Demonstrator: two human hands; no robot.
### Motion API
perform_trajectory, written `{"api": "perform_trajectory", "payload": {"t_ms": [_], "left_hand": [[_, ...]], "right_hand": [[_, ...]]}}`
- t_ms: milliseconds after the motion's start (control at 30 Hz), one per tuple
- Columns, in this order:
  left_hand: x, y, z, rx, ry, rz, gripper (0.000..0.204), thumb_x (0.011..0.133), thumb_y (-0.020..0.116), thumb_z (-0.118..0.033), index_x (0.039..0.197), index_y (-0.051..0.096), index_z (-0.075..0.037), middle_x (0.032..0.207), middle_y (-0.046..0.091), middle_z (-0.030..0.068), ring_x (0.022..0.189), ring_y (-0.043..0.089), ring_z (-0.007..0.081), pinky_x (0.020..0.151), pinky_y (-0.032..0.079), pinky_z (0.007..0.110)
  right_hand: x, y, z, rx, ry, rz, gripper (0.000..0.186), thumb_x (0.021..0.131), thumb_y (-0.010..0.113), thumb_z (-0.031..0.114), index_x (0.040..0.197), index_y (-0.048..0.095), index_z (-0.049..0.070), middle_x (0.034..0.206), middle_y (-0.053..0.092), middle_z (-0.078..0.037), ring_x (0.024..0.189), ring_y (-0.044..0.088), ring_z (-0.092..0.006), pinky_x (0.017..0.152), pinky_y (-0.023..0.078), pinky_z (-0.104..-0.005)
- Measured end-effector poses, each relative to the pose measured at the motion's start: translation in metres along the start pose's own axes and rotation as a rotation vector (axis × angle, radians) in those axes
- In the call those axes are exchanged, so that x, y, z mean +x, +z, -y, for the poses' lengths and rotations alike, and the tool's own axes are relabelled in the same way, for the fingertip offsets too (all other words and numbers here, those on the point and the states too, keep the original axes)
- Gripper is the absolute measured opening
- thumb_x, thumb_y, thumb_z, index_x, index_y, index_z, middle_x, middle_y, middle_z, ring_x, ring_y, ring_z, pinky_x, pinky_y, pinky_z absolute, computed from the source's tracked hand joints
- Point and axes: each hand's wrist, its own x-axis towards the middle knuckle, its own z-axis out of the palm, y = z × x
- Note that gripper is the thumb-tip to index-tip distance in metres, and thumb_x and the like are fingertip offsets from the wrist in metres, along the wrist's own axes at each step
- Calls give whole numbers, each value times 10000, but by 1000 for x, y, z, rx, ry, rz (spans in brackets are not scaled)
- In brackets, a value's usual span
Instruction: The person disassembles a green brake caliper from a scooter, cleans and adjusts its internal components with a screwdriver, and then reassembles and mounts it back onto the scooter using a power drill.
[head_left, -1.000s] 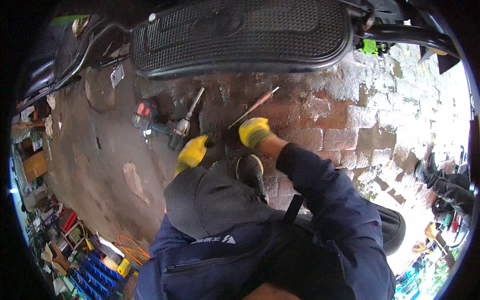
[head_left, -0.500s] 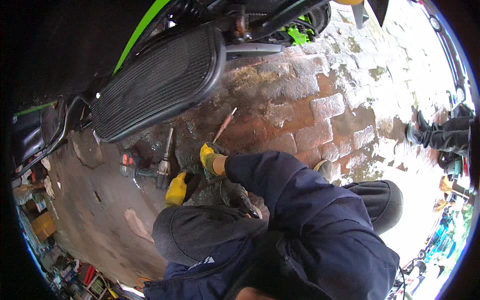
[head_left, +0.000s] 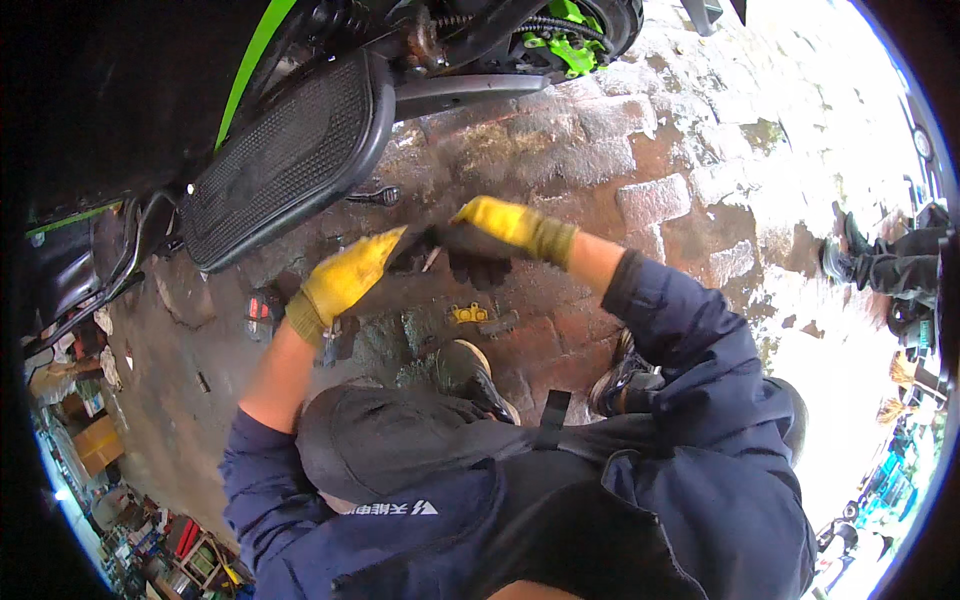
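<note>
My left hand (head_left: 352,272) and my right hand (head_left: 502,228) wear yellow gloves with black palms. Their fingertips meet in front of me, above the wet paving and just right of a black ribbed footboard (head_left: 300,155). Fingers on both are bent together around something dark that the gloves hide. A short pale-pink piece (head_left: 431,260) shows between them, perhaps the end of the red-handled tool. Below the hands, a small yellow plate with two holes (head_left: 469,313) lies on the ground. A dark wrench-like tool (head_left: 376,196) rests by the footboard's edge.
A red and black power tool (head_left: 260,316) lies beyond my left wrist, partly covered. Above stands a dark vehicle with a green brake part (head_left: 575,45) at its wheel. My shoes (head_left: 470,378) are close below. A person's legs (head_left: 885,262) are at the far right.
Both hands have moved up and away from my body and come together. The yellow plate and the dark wrench-like tool now show. The red-handled tool no longer lies in plain sight.
</note>
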Motion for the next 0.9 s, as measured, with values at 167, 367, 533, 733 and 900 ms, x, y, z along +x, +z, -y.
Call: {"api": "perform_trajectory", "payload": {"t_ms": [167, 367, 533, 733, 900], "left_hand": [[126, -68, -109, -160, -236, 197, 396, 1004, 655, -326, 1301, 671, -65, 1232, 713, 188, 1135, 697, 331, 975, 538, 434], [201, -68, -159, -225, -165, -44, 417, 962, 742, -438, 1163, 727, -73, 1062, 767, 179, 1007, 734, 383, 883, 546, 450], [223, -47, -168, -221, -102, -312, 360, 991, 649, -388, 1181, 728, -92, 1074, 740, 241, 1043, 707, 445, 896, 564, 536], [258, -58, -116, 358, -299, -408, 329, 996, 627, -391, 1048, 742, -88, 1001, 769, 209, 976, 744, 412, 858, 586, 525], [274, -57, -103, 274, -233, -609, 379, 1000, 652, -431, 1149, 772, -105, 1176, 754, 204, 1098, 715, 422, 996, 553, 515]], "right_hand": [[-44, -48, -32, 97, -253, -104, 555, 1127, 332, 458, 1318, 687, 76, 822, 771, -118, 620, 726, -200, 554, 574, -311], [-132, -92, 0, -56, -14, -156, 575, 1121, 282, 439, 1353, 663, 77, 955, 794, -173, 682, 756, -259, 610, 608, -359], [-167, -99, -11, 10, 12, -327, 878, 1080, 235, 717, 1278, 713, 7, 907, 789, -191, 714, 767, -252, 643, 618, -338], [-159, -134, -50, 26, 44, -448, 753, 1063, 446, 673, 1292, 693, -1, 1000, 796, -191, 818, 769, -244, 715, 600, -345], [-145, -154, -93, 176, 64, -483, 728, 1057, 486, 654, 1257, 692, -15, 1004, 794, -203, 810, 766, -252, 706, 600, -362]]}}
